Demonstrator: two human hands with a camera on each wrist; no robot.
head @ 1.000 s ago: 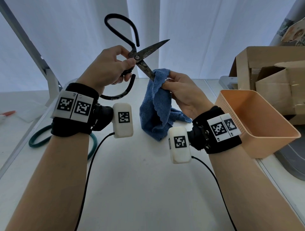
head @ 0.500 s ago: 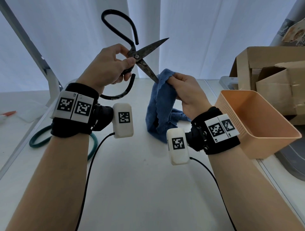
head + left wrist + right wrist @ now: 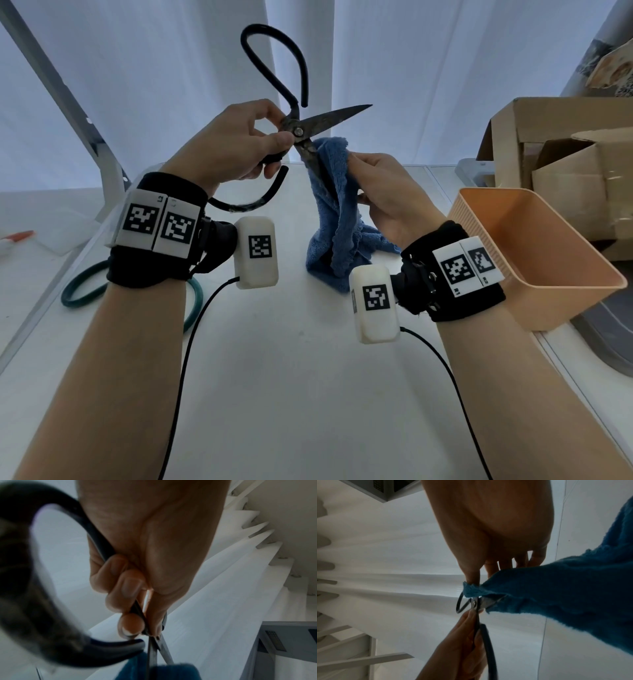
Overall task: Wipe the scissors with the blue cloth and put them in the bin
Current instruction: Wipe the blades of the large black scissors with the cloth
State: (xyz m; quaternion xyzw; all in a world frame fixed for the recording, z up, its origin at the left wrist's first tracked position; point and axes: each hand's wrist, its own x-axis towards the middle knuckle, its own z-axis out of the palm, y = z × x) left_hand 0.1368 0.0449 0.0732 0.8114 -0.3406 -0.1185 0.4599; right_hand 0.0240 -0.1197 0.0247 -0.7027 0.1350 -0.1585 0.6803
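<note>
Left hand (image 3: 236,144) pinching scissors (image 3: 301,132), right hand (image 3: 383,192) gripping blue cloth (image 3: 339,219), lower blade hidden

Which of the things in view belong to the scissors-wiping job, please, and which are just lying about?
Part of the job: scissors, blue cloth, orange bin, left hand, right hand.

Lying about: green ring, cardboard boxes, orange-tipped thing at the left edge.
</note>
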